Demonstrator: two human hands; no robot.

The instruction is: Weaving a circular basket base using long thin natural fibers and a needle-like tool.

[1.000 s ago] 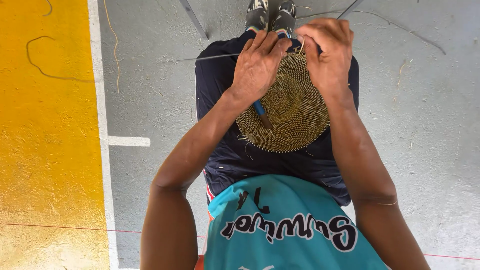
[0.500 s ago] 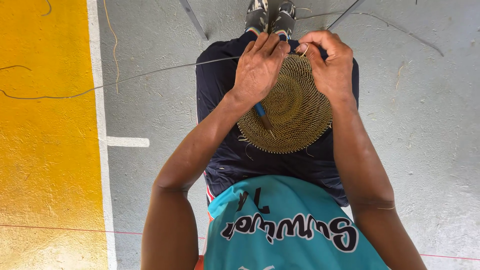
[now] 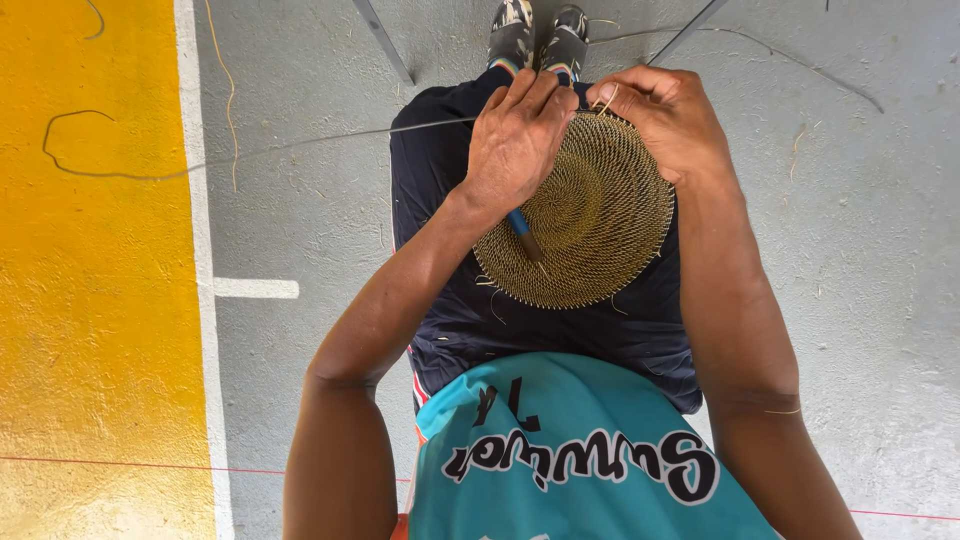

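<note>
I saw the woven disc (image 3: 590, 225) lying on the lap, over dark shorts (image 3: 450, 300). The left hand (image 3: 515, 140) pressed on its far left part, fingers closed around a blue-handled tool (image 3: 522, 232). The right hand (image 3: 665, 115) pinched a pale strand (image 3: 606, 100) at the far rim. A long fibre (image 3: 300, 148) ran left across the grey floor (image 3: 860, 250) toward the yellow strip (image 3: 90, 300).

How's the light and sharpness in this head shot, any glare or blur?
Head view: bright, even daylight; the woven disc and both hands, left hand and right hand, look sharp; the yellow floor washes out slightly at lower left; wide-angle lens stretches the forearms.
</note>
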